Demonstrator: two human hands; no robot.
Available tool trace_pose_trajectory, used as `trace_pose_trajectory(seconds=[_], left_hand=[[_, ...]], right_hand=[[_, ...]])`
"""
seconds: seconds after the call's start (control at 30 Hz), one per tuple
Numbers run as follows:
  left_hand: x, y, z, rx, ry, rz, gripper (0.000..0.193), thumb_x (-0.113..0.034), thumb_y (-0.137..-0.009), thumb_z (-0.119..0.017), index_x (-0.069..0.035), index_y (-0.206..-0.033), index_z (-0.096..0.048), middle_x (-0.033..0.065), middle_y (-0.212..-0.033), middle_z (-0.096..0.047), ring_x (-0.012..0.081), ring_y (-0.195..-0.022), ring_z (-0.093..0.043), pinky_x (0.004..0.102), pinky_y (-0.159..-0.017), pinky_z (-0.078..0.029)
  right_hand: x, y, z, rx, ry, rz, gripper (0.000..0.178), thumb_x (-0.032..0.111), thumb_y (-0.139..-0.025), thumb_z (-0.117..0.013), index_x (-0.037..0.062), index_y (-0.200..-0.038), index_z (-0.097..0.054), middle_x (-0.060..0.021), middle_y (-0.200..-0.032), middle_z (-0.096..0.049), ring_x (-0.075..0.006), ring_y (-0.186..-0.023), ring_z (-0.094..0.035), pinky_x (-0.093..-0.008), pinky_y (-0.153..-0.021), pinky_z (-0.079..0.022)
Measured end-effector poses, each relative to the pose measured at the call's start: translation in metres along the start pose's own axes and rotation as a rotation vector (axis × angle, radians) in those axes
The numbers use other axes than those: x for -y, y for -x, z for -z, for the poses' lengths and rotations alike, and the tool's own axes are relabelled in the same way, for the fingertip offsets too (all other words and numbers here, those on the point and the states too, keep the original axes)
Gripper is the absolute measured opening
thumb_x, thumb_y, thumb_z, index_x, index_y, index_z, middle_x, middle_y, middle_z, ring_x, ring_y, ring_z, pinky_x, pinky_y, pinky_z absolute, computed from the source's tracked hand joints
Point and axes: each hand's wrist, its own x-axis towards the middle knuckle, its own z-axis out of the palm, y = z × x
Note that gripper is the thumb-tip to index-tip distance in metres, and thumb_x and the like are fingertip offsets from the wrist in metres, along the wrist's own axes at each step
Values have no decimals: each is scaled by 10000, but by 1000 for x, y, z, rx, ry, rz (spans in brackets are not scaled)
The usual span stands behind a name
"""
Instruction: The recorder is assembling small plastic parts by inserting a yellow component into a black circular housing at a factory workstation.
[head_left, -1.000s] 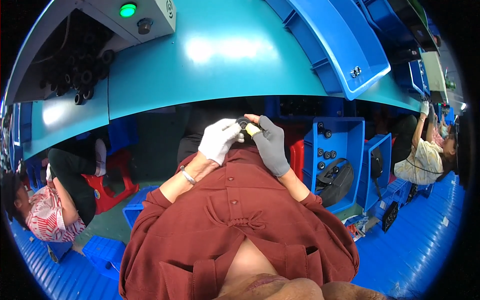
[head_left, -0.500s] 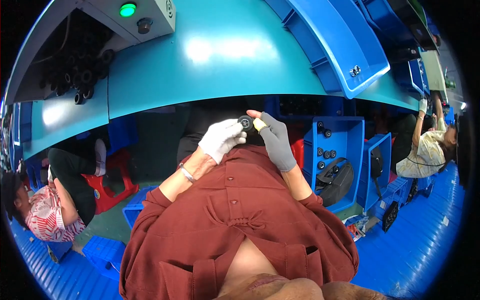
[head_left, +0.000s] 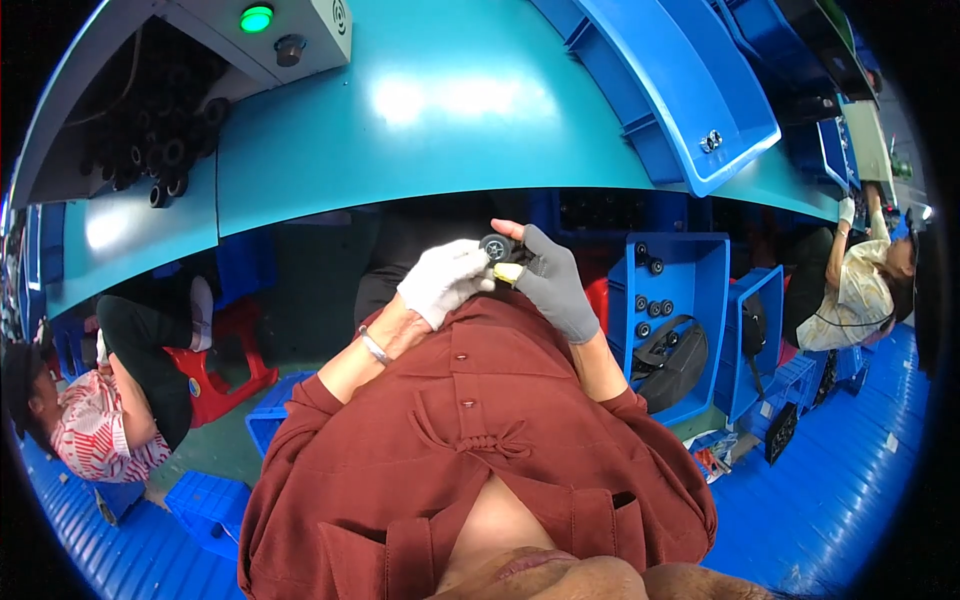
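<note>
Between my hands, in front of my chest, is a small black toy wheel (head_left: 495, 248) with a silvery spoked hub facing up. My left hand (head_left: 446, 281), in a white glove, pinches the wheel's left and lower side. My right hand (head_left: 550, 280) wears a grey glove with bare fingertips and a yellow wrap on the thumb. Its fingers are closed round the wheel's right side, and the wrapped thumb lies at the wheel's lower edge. Part of the tyre is hidden by the fingers.
A teal table (head_left: 430, 150) spans the front, bearing a blue tray (head_left: 650, 90) with small silvery parts. At far left black wheels (head_left: 165, 150) are heaped under a grey machine (head_left: 310, 40). A blue crate (head_left: 690, 250) at right holds wheels and a black bag (head_left: 675, 370). Co-workers sit on both sides.
My right thumb has slid down from the wheel's right side to its lower edge. The wheel has shifted slightly right and its hub shows more fully. The co-worker at right has moved a little.
</note>
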Motion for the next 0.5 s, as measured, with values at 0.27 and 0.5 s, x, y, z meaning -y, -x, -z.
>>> trace_pose_trajectory(seconds=[0.27, 0.5], left_hand=[[9, -8, 7, 14, -50, -91, 146, -127, -963, -656, 17, -974, -641, 126, -900, -636, 235, -766, -631, 359, -732, -527], [6, -2, 5, 76, -98, -105, 136, -113, -957, -655, 19, -982, -636, 126, -930, -642, 232, -782, -616, 350, -725, -518]], right_hand=[[1, -6, 5, 41, 244, 155, 442, 54, -835, -725, 15, -1273, -673, -33, -1074, -595, -120, -987, -588, -239, -872, -472], [-6, -6, 6, 60, 254, 230, 437, 96, -831, -746, 11, -1255, -679, -55, -1099, -602, -147, -999, -603, -258, -866, -487]])
